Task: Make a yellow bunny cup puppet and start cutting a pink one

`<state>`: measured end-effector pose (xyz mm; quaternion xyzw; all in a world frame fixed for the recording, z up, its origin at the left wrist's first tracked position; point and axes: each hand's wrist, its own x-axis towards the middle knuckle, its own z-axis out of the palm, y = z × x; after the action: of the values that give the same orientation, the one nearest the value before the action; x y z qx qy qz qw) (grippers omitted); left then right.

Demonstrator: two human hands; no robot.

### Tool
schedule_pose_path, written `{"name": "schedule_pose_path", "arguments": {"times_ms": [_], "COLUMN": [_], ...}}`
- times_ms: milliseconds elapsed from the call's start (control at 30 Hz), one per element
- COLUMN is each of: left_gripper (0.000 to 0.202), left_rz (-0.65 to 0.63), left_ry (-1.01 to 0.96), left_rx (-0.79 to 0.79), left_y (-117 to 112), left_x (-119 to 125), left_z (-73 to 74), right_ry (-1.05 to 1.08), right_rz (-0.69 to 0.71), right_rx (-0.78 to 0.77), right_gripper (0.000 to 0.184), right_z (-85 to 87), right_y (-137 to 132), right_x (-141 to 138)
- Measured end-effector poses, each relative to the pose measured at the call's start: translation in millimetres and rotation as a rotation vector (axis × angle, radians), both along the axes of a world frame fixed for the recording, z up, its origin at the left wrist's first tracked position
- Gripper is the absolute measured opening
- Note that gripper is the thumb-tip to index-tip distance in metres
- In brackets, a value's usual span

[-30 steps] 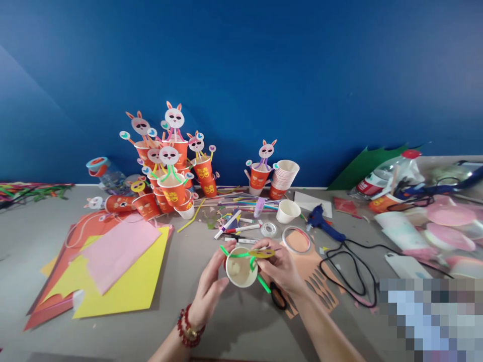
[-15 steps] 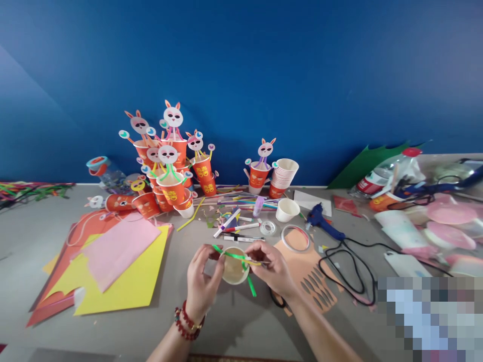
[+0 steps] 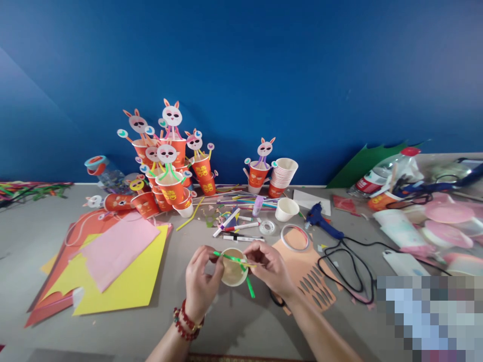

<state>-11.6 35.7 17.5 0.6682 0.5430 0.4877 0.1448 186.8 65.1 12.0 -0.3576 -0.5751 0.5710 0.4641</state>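
Note:
A bent green strip (image 3: 250,286), like a straw or pipe cleaner, crosses the mouth of a pale paper cup (image 3: 233,279). One end is pinched between the thumb and fingers of my left hand (image 3: 204,274); the other hangs down at the cup's right side. My right hand (image 3: 268,266) is closed at the opposite rim on a thin yellowish strip (image 3: 253,263), which meets the green one above the cup. Whether the fingers also grip the cup rim is hard to see. Behind stand several red paper cups (image 3: 171,188) with rabbit faces (image 3: 166,152) and coloured arms.
Left lie yellow and pink paper sheets (image 3: 132,281). Ahead are markers (image 3: 243,238), a tape roll (image 3: 267,227), a white cup (image 3: 287,209) and stacked cups (image 3: 285,173). A blue glue gun (image 3: 322,221) with looping black cord lies right, near orange cut paper (image 3: 313,281).
The green and yellow strips have shifted slightly in my fingers over the cup; the yellow one shows more across the mouth. Both hands stay at nearly the same place.

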Motion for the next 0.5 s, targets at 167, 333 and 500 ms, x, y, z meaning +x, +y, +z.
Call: {"name": "schedule_pose_path", "arguments": {"times_ms": [167,333,500], "left_gripper": [0.016,0.019,0.021], "left_rz": [-0.016,-0.007,-0.061], "left_ry": [-0.029,-0.068,-0.127], "left_rx": [-0.018,-0.025,-0.056], "left_y": [-1,0,-1], "left_x": [2,6,8], "left_z": [3.2,1.1,4.0], "right_ry": [0.050,0.090,0.088], "right_rz": [0.028,0.045,0.013], "right_rx": [-0.059,-0.102,-0.185], "right_gripper": [0.020,0.015,0.016], "right_z": [1.6,7.9,10.2], "right_y": [0,0,1], "right_x": [0,0,1]}}
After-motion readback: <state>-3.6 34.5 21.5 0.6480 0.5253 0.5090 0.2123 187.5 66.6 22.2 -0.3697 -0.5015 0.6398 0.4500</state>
